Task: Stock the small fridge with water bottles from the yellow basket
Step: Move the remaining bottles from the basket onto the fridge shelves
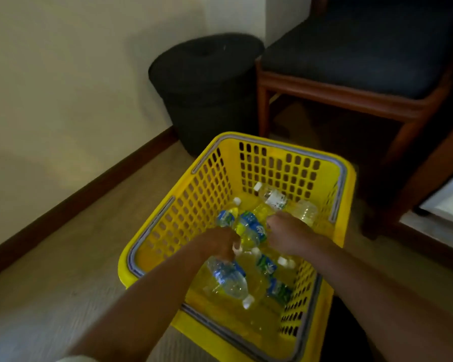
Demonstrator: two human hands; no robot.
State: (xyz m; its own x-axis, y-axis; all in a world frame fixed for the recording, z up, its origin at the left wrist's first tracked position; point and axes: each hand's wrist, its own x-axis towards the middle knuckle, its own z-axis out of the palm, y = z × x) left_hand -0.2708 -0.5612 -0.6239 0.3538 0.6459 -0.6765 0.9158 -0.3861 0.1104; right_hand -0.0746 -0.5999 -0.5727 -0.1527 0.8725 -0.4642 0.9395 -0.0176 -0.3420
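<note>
Left hand curled around a blue-label bottle; right hand closed among the bottles, hold unclear. Best lifted by the body, one per hand, clear of the rim. Yellow basket on carpet, holding several loose water bottles. Fridge not identifiable.

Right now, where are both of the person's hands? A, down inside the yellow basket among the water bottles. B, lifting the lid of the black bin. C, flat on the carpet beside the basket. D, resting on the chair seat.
A: the left hand and the right hand both reach down inside the yellow basket, closed around water bottles lying there; the black bin and the chair stand untouched behind.
</note>
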